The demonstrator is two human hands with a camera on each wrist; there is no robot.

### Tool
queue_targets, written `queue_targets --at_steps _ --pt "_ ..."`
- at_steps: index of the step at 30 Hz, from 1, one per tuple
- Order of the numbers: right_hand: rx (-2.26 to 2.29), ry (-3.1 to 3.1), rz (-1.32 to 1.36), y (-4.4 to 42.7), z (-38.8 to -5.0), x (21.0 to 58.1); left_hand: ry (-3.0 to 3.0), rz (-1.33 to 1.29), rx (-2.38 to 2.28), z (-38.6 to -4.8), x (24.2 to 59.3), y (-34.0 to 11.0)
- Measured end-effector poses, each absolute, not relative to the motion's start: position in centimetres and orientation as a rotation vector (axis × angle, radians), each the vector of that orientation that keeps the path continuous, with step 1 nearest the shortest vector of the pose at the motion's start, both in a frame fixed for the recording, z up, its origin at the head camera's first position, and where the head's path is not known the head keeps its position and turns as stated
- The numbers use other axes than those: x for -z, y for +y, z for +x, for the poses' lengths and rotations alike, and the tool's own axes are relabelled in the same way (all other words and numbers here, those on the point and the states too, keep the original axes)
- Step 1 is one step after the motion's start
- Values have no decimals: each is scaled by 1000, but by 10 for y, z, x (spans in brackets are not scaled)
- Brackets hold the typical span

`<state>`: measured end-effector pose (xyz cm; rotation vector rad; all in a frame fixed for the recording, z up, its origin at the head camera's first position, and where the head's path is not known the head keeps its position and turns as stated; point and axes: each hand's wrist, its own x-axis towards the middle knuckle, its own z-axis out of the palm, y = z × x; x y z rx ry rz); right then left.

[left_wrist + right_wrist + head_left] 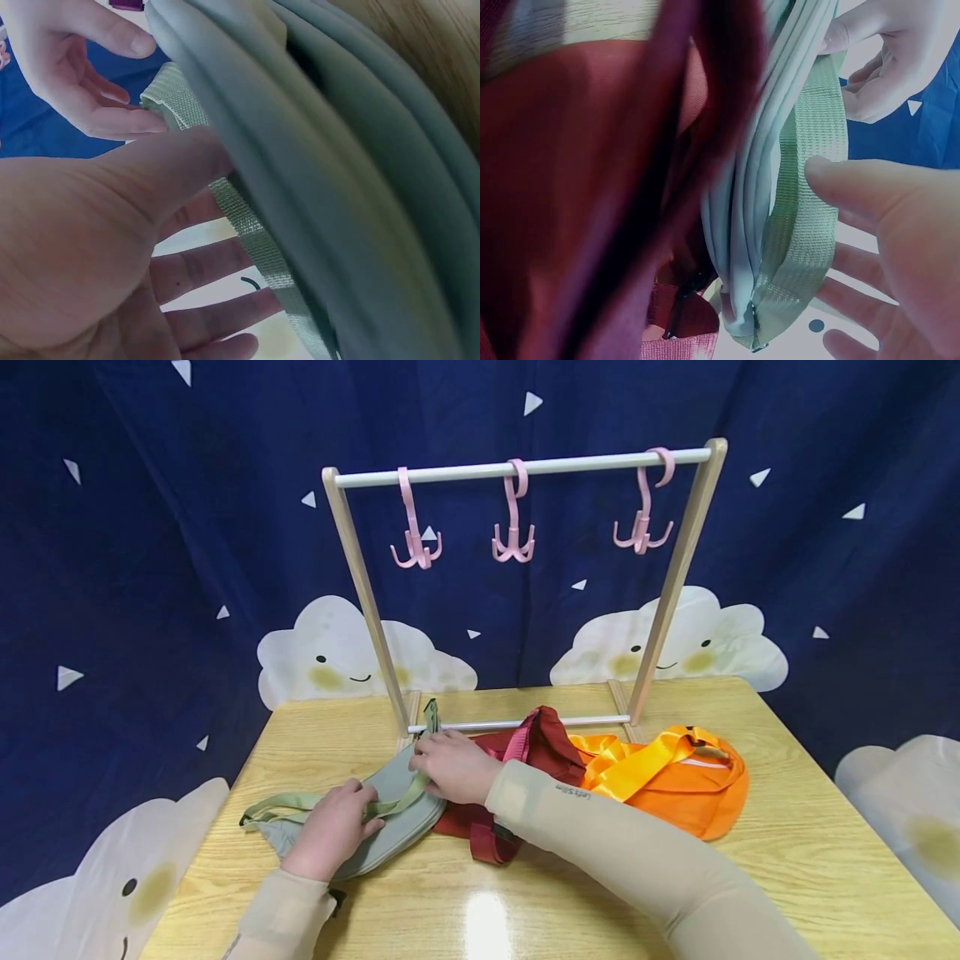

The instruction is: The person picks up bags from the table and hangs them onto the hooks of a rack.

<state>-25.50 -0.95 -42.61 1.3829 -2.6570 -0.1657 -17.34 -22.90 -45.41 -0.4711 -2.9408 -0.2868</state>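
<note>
A grey-green waist bag [401,837] lies on the left part of the table, with a light green webbing strap [817,131] along its upper side. My left hand [337,827] holds the strap near the bag's left end, thumb on one side and fingers on the other. Toward the other end, my right hand [457,767] holds the same strap between thumb and fingers. Against the bag's right side lies a dark red bag [558,747], partly hidden by my right forearm. Its straps blur across the right wrist view.
An orange bag [697,802] with a shiny orange strap lies right of the red one. Behind the bags stands a wooden rack [678,585] with a white top rail [465,472]. Several-pronged pink hooks hang there, left [412,531], middle [513,522] and right [642,518].
</note>
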Motion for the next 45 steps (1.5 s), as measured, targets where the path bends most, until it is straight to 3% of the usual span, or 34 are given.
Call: queue_targets --at_steps 20,45 --pt "260 -2636 1394 -10 -253 431 -2934 -556 301 -173 449 -227" --pt "194 -2607 1322 -10 -258 434 -3058 -429 447 -173 439 -226"
